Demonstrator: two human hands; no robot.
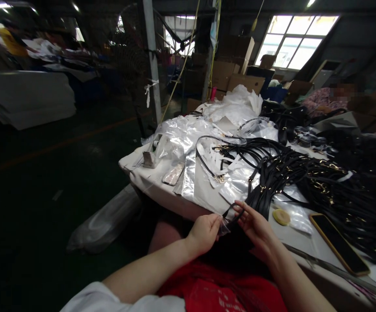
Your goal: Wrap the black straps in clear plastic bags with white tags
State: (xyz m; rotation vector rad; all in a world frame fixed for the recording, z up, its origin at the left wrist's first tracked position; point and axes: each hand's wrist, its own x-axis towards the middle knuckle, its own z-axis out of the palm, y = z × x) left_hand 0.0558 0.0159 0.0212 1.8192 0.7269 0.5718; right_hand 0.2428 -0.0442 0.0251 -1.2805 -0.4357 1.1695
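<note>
My left hand is closed in a pinch at the table's front edge, with a small piece of clear plastic and the end of a black strap at its fingertips. Close beside it, my right hand has its fingers curled round the same black strap, which bends in a loop between the hands. Just beyond lies a big heap of black straps with gold-coloured clasps. One separate strap curves over white scraps and clear plastic bags.
A phone and a yellow tape roll lie to the right. A tape dispenser and a shiny flat phone-like object are at left. A plastic-wrapped roll leans below the table. A co-worker sits at far right.
</note>
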